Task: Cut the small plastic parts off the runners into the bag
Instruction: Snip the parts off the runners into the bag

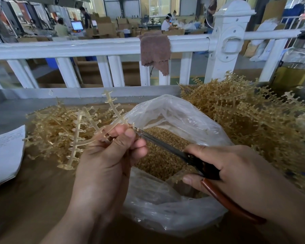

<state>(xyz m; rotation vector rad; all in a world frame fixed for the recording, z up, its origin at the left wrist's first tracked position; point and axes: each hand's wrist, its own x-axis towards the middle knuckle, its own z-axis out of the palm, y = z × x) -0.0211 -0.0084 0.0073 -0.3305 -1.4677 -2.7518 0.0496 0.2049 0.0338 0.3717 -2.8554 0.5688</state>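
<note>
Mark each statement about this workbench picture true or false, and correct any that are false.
1. The left hand holds a runner. True.
2. The right hand grips the cutters. True.
3. The bag is empty. False: it holds many small cut parts.
4. The brown cloth lies inside the bag. False: it hangs over the white railing.

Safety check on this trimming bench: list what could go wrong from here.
The scissors cut right beside the left hand pinching the runner; a slip could nick a finger. The cut sits at the bag rim, so parts might drop outside, or the blades might snag the film.
</note>
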